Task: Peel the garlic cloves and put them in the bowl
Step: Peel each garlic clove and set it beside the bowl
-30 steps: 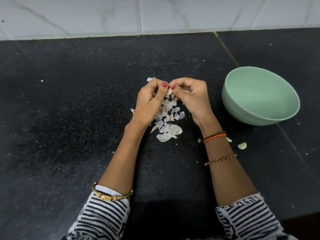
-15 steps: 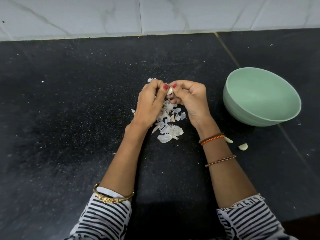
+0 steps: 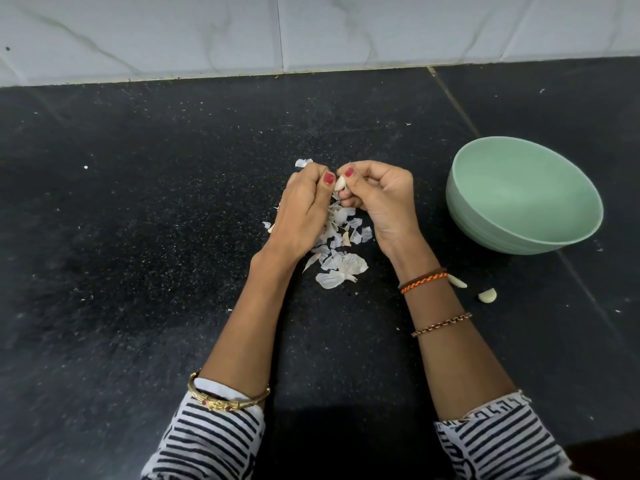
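1. Change since the earlier frames: the two thumbs have drawn slightly apart, so more of the garlic clove [image 3: 340,183] shows between them; bowl, loose cloves and skins lie as before.
2. Sleeves, striped black and white, at the lower edge of the frame; a gold bangle [image 3: 227,400] sits on the forearm at lower left.
3. Forearm at centre right: a chain bracelet [image 3: 441,324], and above it a brown and orange thread band [image 3: 424,280] at the wrist.
4. Two peeled cloves [image 3: 487,295] on the counter, right of centre, just beside that wrist and in front of the bowl, not in it; the nearer-to-wrist one is partly hidden by the band.
5. Pile of garlic skins [image 3: 341,268], white and papery, at frame centre, lying on the counter below and between the hands.
6. Left hand [image 3: 302,216], centre: fingers curled, thumb tip pressed to the clove.
7. Right hand [image 3: 382,199], just right of centre: fingers curled, pinching the same clove between thumb and fingertips. The clove is held above the skins.
8. Bowl [image 3: 491,223], pale green, at centre right, well apart from the hands; its visible inside holds nothing.
9. Counter [image 3: 138,237], black speckled stone, with scattered white flecks.
10. Wall tiles [image 3: 207,29], white marbled, across the top of the frame.
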